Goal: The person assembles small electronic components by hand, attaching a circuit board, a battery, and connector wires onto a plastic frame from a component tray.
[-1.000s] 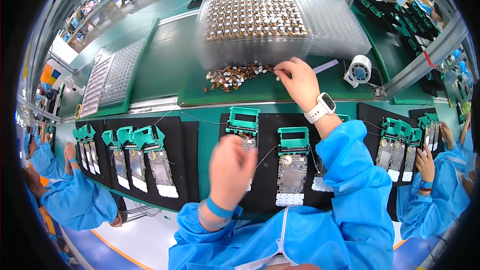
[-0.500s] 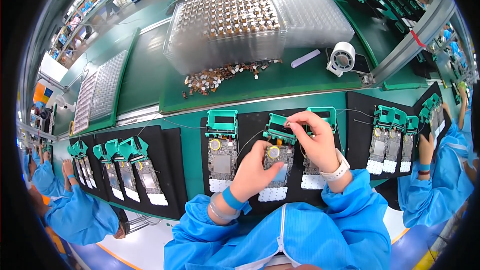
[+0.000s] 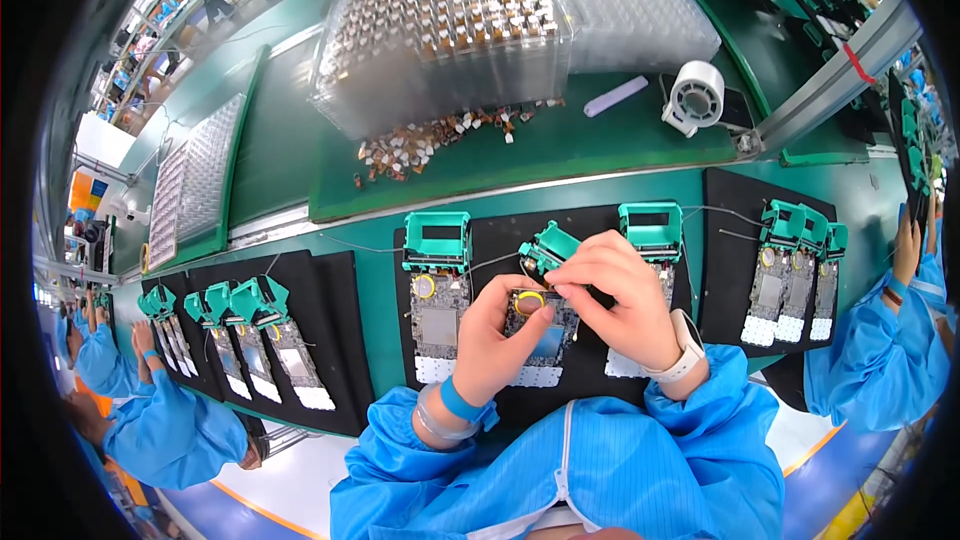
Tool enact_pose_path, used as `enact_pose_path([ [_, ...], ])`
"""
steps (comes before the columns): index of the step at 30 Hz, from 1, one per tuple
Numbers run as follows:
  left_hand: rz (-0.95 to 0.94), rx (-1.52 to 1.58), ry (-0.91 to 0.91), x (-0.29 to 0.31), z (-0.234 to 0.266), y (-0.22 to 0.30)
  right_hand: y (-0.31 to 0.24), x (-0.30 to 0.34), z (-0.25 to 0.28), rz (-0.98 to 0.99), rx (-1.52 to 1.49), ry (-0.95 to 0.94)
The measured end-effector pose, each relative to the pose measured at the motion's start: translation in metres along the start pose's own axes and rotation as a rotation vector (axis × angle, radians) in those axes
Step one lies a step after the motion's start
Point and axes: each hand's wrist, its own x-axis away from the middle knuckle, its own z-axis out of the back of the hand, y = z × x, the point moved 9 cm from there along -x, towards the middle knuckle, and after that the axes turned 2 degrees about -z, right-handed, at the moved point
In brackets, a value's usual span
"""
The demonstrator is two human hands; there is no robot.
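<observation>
The middle circuit board point(image 3: 548, 344) carries a yellow-ringed round part and a white strip at its near end. My left hand point(image 3: 492, 340) is closed around its left side, thumb lying over its face. At the far end a green plastic frame point(image 3: 552, 246) sits askew. My right hand point(image 3: 618, 290) pinches close to the junction of board and frame; its fingertips hide whatever is between them. Flanking this are a left board point(image 3: 437, 325) with its green frame point(image 3: 437, 240) and a right board point(image 3: 626, 362), partly behind my right hand, with another frame point(image 3: 650, 230).
The boards lie on a black mat point(image 3: 510, 410). Beyond a raised edge are loose small brown-and-white parts point(image 3: 430, 147), stacked clear trays point(image 3: 440, 80), a pale stick point(image 3: 616, 97) and a small white fan point(image 3: 697, 95). Co-workers in blue sit at left point(image 3: 175, 430) and right point(image 3: 880, 340).
My right hand has come down from over the green frame toward the board's far end. The small piece in its fingertips is now hidden. The frame sits more tilted, and the view has shifted slightly.
</observation>
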Motion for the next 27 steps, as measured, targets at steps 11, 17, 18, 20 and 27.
enact_pose_path([
  [11, -0.002, -0.018, -0.016, -0.001, -0.001, 0.003, 0.002, -0.003, 0.001, -0.048, -0.033, -0.016],
  [17, -0.016, -0.043, -0.01, 0.001, -0.001, 0.003, 0.004, -0.001, 0.002, -0.073, -0.067, 0.003],
  [18, -0.038, -0.036, -0.01, 0.001, -0.002, 0.005, 0.004, -0.001, 0.002, -0.08, -0.069, -0.001],
  [20, -0.063, -0.031, -0.012, 0.001, -0.003, 0.008, 0.005, 0.001, 0.0, -0.091, -0.092, -0.027],
  [27, -0.18, -0.15, 0.194, 0.01, 0.003, 0.015, 0.014, 0.008, -0.015, -0.202, -0.334, -0.114],
])
